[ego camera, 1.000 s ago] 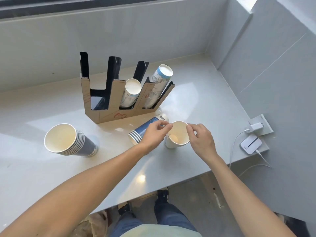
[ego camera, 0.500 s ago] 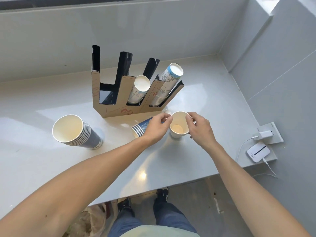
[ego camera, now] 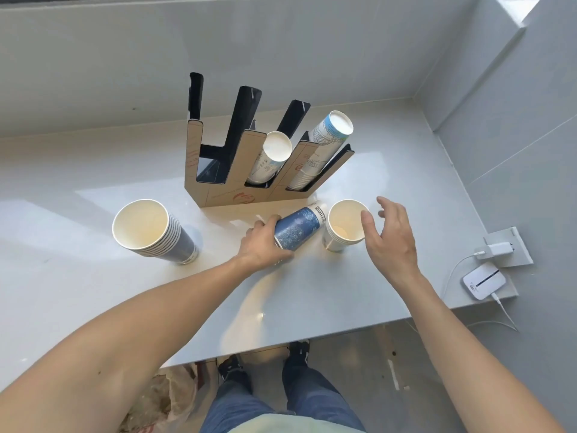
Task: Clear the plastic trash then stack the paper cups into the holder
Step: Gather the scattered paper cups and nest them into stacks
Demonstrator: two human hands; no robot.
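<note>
While it lies on its side on the pale grey bench point(ego camera: 312, 301), the stack of blue patterned paper cups point(ego camera: 296, 231) is gripped near its rim end by the left hand point(ego camera: 265, 245), fingers wrapped over the top and thumb beneath; its base end points toward the holder. Just right of it, possibly touching, stands a short stack of white paper cups point(ego camera: 345, 226), upright and mouth up. The right hand point(ego camera: 390, 235) hovers beside that white stack with fingers spread wide, holding nothing; whether the thumb touches the rim cannot be told.

Behind both: a tan cardboard cup holder with black slanted dividers point(ego camera: 218, 170), three slots.
- Left slot: no cups visible.
- Middle slot: white printed paper cups point(ego camera: 271, 157), base outward, leaning right.
- Right slot: a taller column of white-and-blue printed cups point(ego camera: 327, 142), also leaning right.

Left of the holder, well apart from the hands: an upright stack of dark blue paper cups point(ego camera: 153, 232), cream inside.

Right bench edge: white wall charger point(ego camera: 496, 250) in a socket plate, white flat device point(ego camera: 484, 281) with cable. Below the bench: jeans, dark shoes, a crumpled bag point(ego camera: 168, 401) on the floor.
</note>
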